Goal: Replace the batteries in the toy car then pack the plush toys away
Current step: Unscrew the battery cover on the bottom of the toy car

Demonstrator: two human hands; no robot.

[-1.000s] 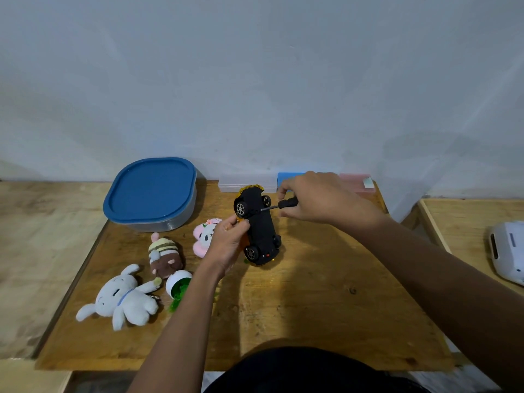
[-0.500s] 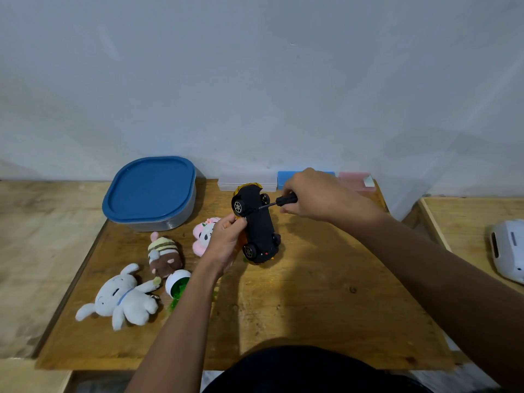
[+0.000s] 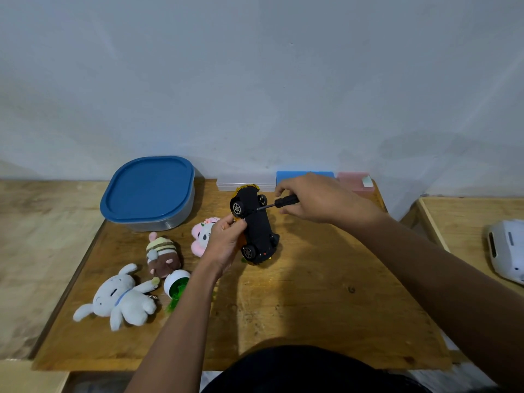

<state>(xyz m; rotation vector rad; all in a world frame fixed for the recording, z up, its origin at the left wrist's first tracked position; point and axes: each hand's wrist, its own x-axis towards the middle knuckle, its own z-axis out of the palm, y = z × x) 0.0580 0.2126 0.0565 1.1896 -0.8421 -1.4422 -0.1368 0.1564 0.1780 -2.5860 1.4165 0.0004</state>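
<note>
The toy car (image 3: 256,226) stands on its side on the wooden table (image 3: 297,307), its black underside facing right. My left hand (image 3: 225,241) grips its left flank. My right hand (image 3: 320,199) grips a black-handled screwdriver (image 3: 279,203) whose tip touches the underside near the far wheels. To the left lie a pink plush (image 3: 200,235), a striped brown plush (image 3: 163,255), a white rabbit plush (image 3: 120,300) and a white-and-green toy (image 3: 175,283).
A grey container with a blue lid (image 3: 149,190) sits at the back left. Clear, blue (image 3: 304,175) and pink (image 3: 354,180) flat boxes line the wall behind the car. A white device (image 3: 507,251) rests on the side table at right.
Both hands, the car and the screwdriver stay almost in place; the view has shifted only slightly.
</note>
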